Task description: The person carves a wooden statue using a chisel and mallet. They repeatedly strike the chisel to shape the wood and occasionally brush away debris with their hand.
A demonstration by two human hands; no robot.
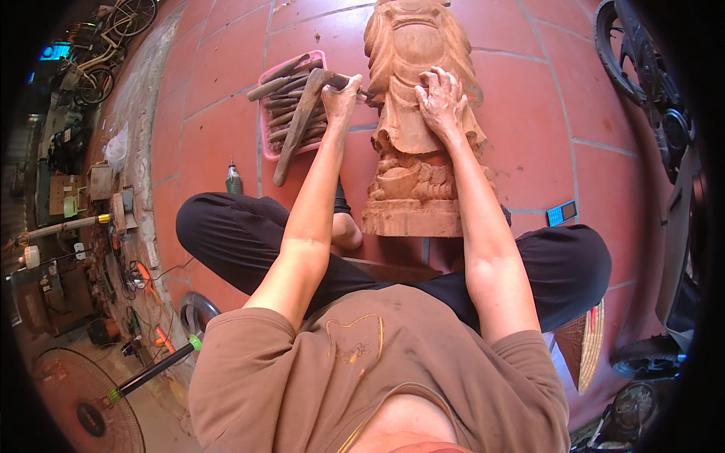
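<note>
A carved wooden statue (419, 113) lies on the floor in front of me, its base toward me and its robe folds facing up. My left hand (343, 97) is closed round the head end of an adze-like tool (300, 124) with a bent wooden handle. Its dark tip meets the statue's left edge; whether it touches the wood I cannot tell. The handle slants down over a pink basket (266, 143) packed with several wooden-handled tools (283, 113). Fingers spread, my right hand (442, 102) rests on the middle of the robe and holds nothing.
Red floor tiles (521, 98) surround the statue. A small bottle-shaped tool (233, 180) stands by my left knee. A blue phone (561, 214) lies beyond my right knee, a woven hat (585, 343) behind it. A fan (91, 411), bicycles (106, 53) and a motorbike (664, 113) line the sides.
</note>
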